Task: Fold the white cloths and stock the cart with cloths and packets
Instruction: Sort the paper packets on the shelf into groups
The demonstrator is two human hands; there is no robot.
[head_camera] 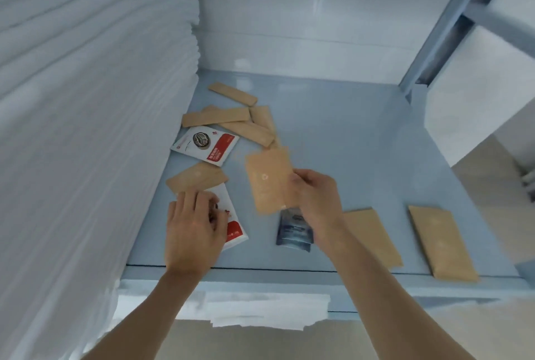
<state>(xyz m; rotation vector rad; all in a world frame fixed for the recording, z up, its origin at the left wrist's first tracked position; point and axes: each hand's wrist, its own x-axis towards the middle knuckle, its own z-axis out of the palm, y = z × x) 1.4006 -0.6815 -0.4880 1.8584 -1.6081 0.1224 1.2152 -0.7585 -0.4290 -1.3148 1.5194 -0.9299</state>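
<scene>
Packet step on cart shelf (333, 133): right hand (314, 197) pinches tan packet (267, 181), left hand (192, 225) presses red-white packet (233, 229), fingers curled, grip unclear; next, lay tan packet flat

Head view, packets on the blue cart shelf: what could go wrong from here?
The right hand pinches the tan packet only by its edge, above the shelf, so it could slip. Two tan packets lie near the front lip and might get knocked off. The left hand works beside the cloth stack, which it could nudge.
</scene>
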